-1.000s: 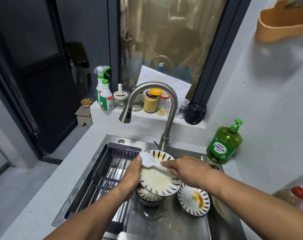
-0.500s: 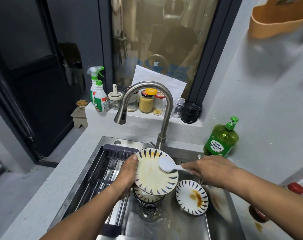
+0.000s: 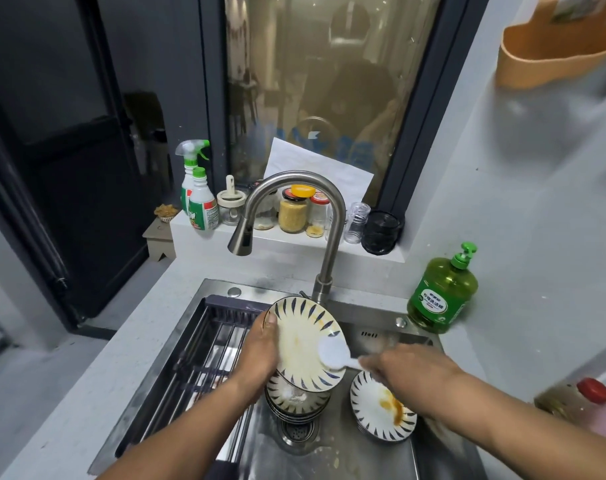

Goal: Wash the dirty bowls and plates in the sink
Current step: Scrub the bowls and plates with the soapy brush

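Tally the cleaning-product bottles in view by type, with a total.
Spray bottle: 1
Squeeze bottle with green cap: 1
Green pump bottle of dish soap: 1
Total: 3

Little here can be read. The green dish-soap bottle [image 3: 441,295], at about two o'clock from the sink [image 3: 370,308], carries a green label with a white band of Chinese characters — too small and soft for you to make out. The white spray bottle [image 3: 202,206] on the ledge at eleven o'clock has a red-and-green label — print illegible. On the sink's back rim, at one o'clock from the drain, you'll see a short dark stamped mark, unreadable.
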